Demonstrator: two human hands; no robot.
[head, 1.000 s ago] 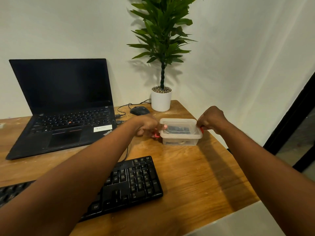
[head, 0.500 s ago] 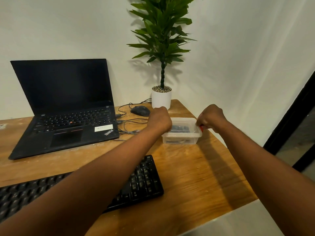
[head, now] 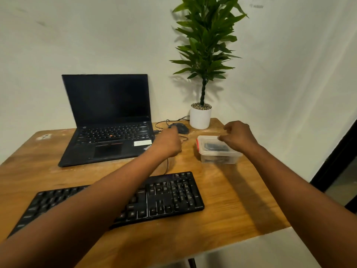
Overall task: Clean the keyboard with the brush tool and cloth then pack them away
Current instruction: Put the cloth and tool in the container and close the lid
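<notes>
A wooden worktop [head: 222, 192] carries an open black laptop [head: 108, 120] at far left. Its palm rest bears a white sticker, too blurred to read, and the word "ThinkPad" at the corner. A black keyboard [head: 164, 196] lies near, under the left forearm. At far right stands a clear plastic container [head: 218, 151] with a lid and a red clip on its left end; dark items show inside. A mouse [head: 180, 127] and a potted plant [head: 201, 117] sit behind. The left hand [head: 169, 144] has left the container since half a second ago and now hovers left of it, fingers curled, holding nothing. The right hand [head: 238, 137] has lifted off the right clip, fingers loosely bent above the lid.
</notes>
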